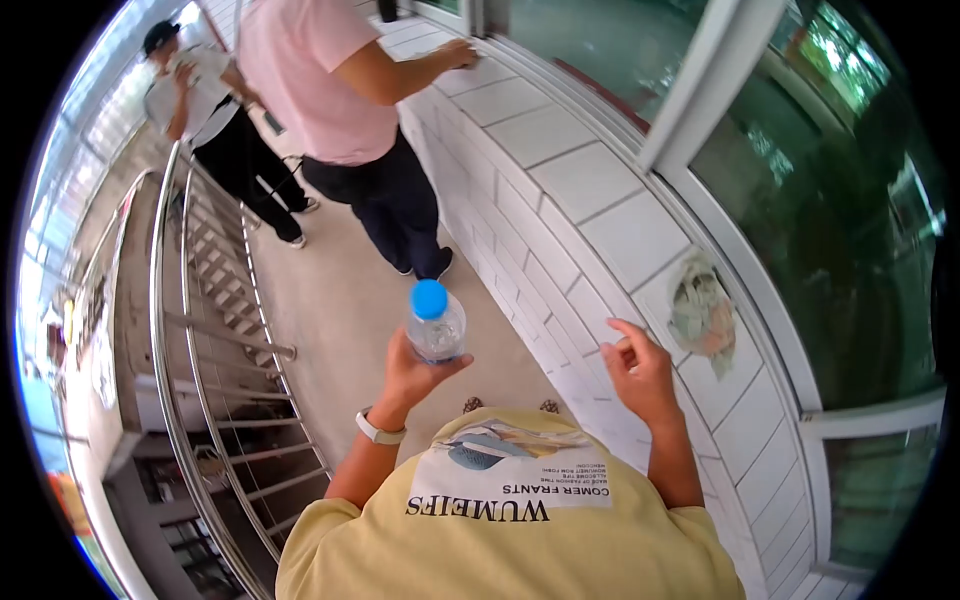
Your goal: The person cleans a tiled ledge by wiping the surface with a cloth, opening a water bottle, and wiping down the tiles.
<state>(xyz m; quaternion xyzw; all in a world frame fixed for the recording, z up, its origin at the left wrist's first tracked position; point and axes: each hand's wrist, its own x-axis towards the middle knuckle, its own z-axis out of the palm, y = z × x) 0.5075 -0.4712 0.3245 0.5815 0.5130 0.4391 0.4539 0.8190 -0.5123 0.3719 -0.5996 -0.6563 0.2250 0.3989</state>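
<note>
My left hand [410,368] is closed around a clear plastic bottle [440,335] with a blue cap, held upright in front of my body. My right hand [640,372] hovers beside the white tiled ledge with nothing in it, its fingers loosely curled and apart, the index finger stretched out. On the ledge, a little to the right of that hand, lies a crumpled, see-through plastic bag [702,315]. What the bag contains is hard to make out.
A metal railing [165,300] runs along the left. White tiled ledge [590,180] and sliding glass windows [800,200] line the right. Ahead on the walkway [320,310] stands a person in a pink shirt [310,80], one hand over the ledge, and another person in white [205,95].
</note>
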